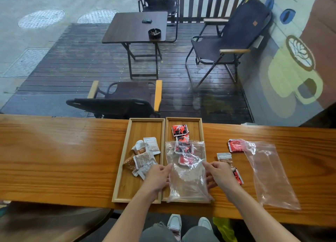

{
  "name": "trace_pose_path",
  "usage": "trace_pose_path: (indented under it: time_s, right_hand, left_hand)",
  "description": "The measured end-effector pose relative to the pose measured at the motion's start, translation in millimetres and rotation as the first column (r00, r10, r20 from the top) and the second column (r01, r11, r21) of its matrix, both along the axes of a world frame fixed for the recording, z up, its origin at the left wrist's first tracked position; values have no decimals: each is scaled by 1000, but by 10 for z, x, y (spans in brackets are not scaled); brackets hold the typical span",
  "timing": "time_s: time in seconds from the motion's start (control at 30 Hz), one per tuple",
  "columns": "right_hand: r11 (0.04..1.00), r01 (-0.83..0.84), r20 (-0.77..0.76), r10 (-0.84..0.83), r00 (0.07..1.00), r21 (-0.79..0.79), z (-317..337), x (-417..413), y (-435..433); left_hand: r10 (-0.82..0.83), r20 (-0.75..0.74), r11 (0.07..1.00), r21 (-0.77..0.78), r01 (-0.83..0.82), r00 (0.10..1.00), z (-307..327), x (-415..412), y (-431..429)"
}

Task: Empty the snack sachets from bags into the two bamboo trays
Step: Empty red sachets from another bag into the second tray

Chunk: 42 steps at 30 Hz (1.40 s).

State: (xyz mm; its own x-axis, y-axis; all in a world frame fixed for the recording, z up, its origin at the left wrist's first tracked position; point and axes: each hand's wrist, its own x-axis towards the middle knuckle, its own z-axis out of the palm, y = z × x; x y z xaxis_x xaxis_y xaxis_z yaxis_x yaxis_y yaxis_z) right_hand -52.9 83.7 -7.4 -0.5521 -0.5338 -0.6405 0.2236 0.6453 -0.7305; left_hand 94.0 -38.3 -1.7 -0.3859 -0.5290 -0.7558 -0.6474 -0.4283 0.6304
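Observation:
Two bamboo trays stand side by side on the wooden counter. The left tray (125, 150) holds several white and brown sachets (145, 154). In the right tray (199, 127) lie red sachets (180, 129), and a clear plastic bag (187, 179) rests over its near half with red sachets still inside it (185, 156). My left hand (158, 176) pinches the bag's left edge. My right hand (220, 172) pinches its right edge. A second clear bag (271, 176) lies flat to the right.
Loose on the counter (54, 159) to the right of the trays are a red sachet (236, 145), a white sachet (225, 157) and another red one (238, 177) partly under my right hand. Beyond the counter is a window onto a deck with chairs.

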Motion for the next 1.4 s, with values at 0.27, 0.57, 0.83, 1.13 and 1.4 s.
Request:
trace_pose_path:
  time_s: [0.27, 0.57, 0.83, 1.13, 1.4]
  right_hand:
    - [998, 1, -51, 2, 999, 61, -25, -74, -174]
    - [993, -19, 10, 20, 1000, -121, 454, -209, -355]
    - [965, -258, 69, 255, 965, 47, 865, -463, -476]
    - [930, -368, 88, 369, 925, -26, 906, -558, -263]
    - [970, 56, 27, -51, 998, -236, 765, -769, 270]
  left_hand:
    - [209, 15, 978, 20, -209, 978, -30, -108, -76]
    - [225, -183, 974, 8, -227, 957, 443, -130, -207]
    - [372, -188, 899, 316, -302, 909, 834, -84, -378]
    - [288, -230, 942, 242, -232, 929, 849, -97, -231]
    - [-247, -319, 931, -340, 133, 915, 947, -388, 159]
